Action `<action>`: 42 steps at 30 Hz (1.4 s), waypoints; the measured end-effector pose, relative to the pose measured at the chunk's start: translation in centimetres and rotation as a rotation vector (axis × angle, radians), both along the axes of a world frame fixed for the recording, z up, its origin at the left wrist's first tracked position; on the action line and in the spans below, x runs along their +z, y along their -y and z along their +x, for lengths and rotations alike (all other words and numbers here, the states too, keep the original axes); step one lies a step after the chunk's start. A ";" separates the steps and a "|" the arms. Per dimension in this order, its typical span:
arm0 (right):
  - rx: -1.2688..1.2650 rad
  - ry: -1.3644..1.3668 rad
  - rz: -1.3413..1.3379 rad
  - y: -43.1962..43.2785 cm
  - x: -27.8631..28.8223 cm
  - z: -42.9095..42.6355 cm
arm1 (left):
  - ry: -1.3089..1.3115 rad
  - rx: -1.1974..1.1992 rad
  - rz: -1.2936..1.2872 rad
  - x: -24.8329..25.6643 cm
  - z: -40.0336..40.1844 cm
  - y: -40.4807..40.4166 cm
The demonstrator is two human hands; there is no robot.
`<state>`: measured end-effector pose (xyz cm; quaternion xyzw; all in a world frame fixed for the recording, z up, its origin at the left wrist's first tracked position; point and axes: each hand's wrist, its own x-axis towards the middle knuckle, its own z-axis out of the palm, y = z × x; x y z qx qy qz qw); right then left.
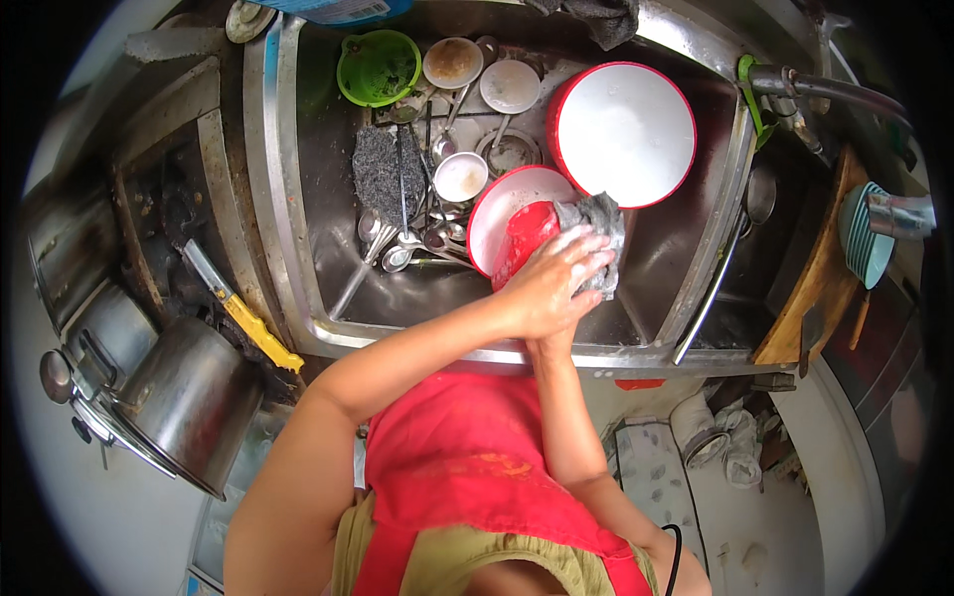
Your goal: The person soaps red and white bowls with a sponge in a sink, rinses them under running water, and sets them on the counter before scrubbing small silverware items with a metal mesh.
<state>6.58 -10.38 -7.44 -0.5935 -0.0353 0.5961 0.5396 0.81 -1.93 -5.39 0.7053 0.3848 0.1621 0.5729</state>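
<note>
My left hand (559, 279), its fingers coated in suds, lies over a wet grey cloth (600, 216). The cloth is against a red bowl (525, 235) with foam on its outside. My right hand (553, 341) is under the left; only the wrist and heel show, and its fingers are hidden. Just behind the red bowl, a white bowl with a red rim (496, 212) lies in the steel sink (447, 294). A larger white basin with a red rim (626, 134) stands to the right of it.
A green plastic basket (378, 68), small dishes (510, 86), a dark scouring pad (387, 175) and several spoons (399, 257) lie in the sink. The faucet (820, 82) juts in at right, above a wooden chopping board (809, 268). Left are a yellow-handled tool (261, 328) and a steel pot (190, 395).
</note>
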 end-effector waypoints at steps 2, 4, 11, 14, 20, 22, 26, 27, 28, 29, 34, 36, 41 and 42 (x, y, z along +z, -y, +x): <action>0.046 0.052 0.003 0.7 -0.3 0.5 | -0.069 -0.019 0.067 1.2 0.1 0.3; 0.114 0.105 0.010 1.4 -0.1 0.7 | -0.132 -0.038 0.108 2.0 0.1 0.2; 0.451 0.336 0.179 1.6 5.0 2.3 | -0.197 0.008 0.268 4.1 0.4 -1.6; 0.448 0.155 0.045 1.2 6.0 3.2 | -0.183 -0.056 0.309 5.1 -0.3 -4.1; 0.222 -0.178 0.081 -0.8 9.5 3.3 | 0.174 0.109 -0.750 0.2 -5.4 -10.2; 0.067 -0.209 0.221 -1.1 10.1 2.6 | 0.495 0.431 -1.043 -1.4 -6.2 -8.4; -0.142 -0.121 0.346 -2.3 8.8 1.3 | 0.651 0.865 -0.779 0.1 -2.7 -0.2; -0.118 -0.055 0.375 -3.8 8.5 1.4 | 0.544 0.855 -0.569 0.1 -1.7 1.2; -0.096 0.010 0.387 -4.7 8.4 1.5 | 0.515 0.839 -0.454 0.5 -1.2 1.8; -0.073 0.076 0.398 -5.4 8.4 1.6 | 0.487 0.821 -0.339 0.8 -0.8 2.2; 0.048 0.201 0.350 -6.8 8.5 2.1 | 0.250 0.610 0.149 2.8 -0.5 2.5; 0.067 0.200 0.276 -7.3 9.2 2.3 | 0.241 0.486 0.339 2.3 -0.6 2.6; 0.199 0.016 0.303 -4.9 7.7 4.7 | 0.322 0.165 0.542 4.1 -1.3 -1.2; 0.121 -0.013 0.199 -4.4 7.9 4.6 | 0.246 0.103 0.639 5.2 -1.3 -2.9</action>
